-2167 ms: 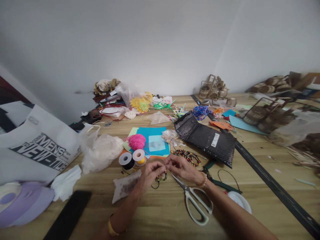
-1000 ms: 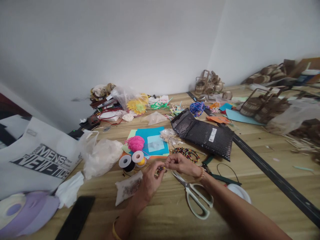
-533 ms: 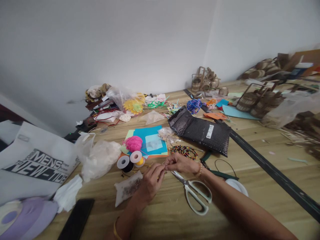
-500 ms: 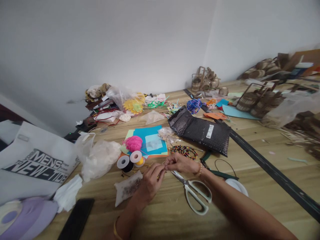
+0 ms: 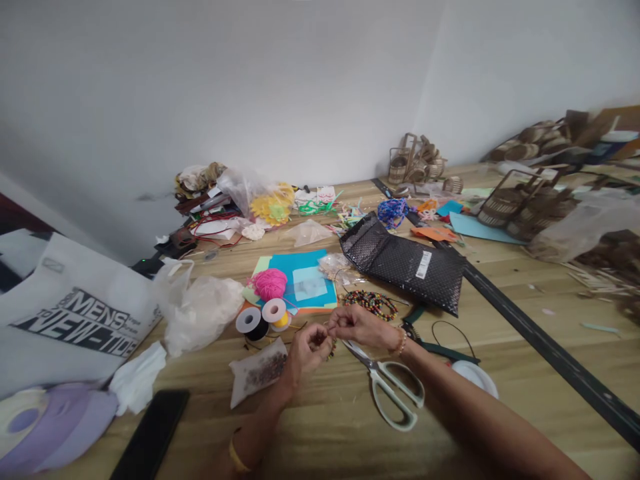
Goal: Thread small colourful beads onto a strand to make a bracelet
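Observation:
My left hand (image 5: 311, 348) has its fingers curled around a short beaded string (image 5: 332, 348), whose small coloured beads show below the fingertips. Against those fingertips, my right hand (image 5: 359, 327) is closed in a pinch; what it grips is too small to make out. Scissors (image 5: 390, 385) with pale handles lie under the right wrist, blades pointing to the hands. Just behind the right hand is a heap of multicoloured bead strands (image 5: 373, 303). A clear bag of dark beads (image 5: 260, 372) rests beside the left wrist.
Thread spools (image 5: 250, 323) and pink yarn (image 5: 270, 285) stand by blue sheets (image 5: 313, 260). Behind lies a black bubble mailer (image 5: 415, 263). A phone (image 5: 153, 433), a plastic bag (image 5: 203, 317) and a white printed bag (image 5: 75, 307) are at left. Small woven baskets (image 5: 510, 200) are at right.
My left hand has turned and its fingers have opened slightly, so the beads now hang in view below the fingertips. My right hand stays in its pinch. The view has shifted slightly.

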`<act>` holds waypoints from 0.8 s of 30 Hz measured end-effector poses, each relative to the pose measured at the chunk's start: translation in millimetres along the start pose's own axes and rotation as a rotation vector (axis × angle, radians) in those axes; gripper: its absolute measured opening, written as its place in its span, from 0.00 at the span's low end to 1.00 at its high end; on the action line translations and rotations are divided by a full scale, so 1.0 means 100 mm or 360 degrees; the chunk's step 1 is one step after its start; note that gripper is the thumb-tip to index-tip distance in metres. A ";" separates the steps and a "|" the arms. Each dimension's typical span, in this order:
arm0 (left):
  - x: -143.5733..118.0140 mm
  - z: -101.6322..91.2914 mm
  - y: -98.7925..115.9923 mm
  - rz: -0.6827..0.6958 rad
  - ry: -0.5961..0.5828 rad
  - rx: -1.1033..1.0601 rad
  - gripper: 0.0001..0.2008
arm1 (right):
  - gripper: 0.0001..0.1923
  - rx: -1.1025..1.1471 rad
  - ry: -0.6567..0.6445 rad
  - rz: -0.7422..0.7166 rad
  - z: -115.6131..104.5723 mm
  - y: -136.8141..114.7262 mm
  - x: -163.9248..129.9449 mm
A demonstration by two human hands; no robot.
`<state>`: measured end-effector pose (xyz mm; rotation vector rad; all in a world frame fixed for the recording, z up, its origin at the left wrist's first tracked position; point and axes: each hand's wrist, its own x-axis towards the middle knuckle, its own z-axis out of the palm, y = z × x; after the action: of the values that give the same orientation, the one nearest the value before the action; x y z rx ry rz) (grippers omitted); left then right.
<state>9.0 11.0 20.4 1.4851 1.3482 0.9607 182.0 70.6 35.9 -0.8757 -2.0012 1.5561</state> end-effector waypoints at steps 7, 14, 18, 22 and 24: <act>0.07 -0.06 -0.07 -0.0152 -0.0175 -0.0495 0.14 | 0.05 -0.0300 0.0073 -0.0179 0.03 -0.05 -0.04; 0.08 -0.06 -0.13 -0.0183 -0.0173 -0.0588 0.14 | 0.10 -0.0582 0.0100 -0.0310 0.06 -0.03 -0.04; 0.08 -0.06 -0.14 -0.0150 -0.0206 -0.0573 0.15 | 0.14 -0.0639 0.0069 -0.0384 0.06 -0.10 -0.07; 0.08 -0.09 -0.11 -0.0103 -0.0239 -0.0516 0.15 | 0.14 -0.0666 0.0056 -0.0368 0.04 -0.11 -0.07; 0.09 -0.10 -0.10 -0.0072 -0.0279 -0.0477 0.16 | 0.13 -0.0641 0.0058 -0.0331 0.02 -0.07 -0.06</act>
<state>-2.6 21.6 13.7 1.2731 1.0566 0.9346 182.8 63.9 42.7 -0.7995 -2.3368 1.0344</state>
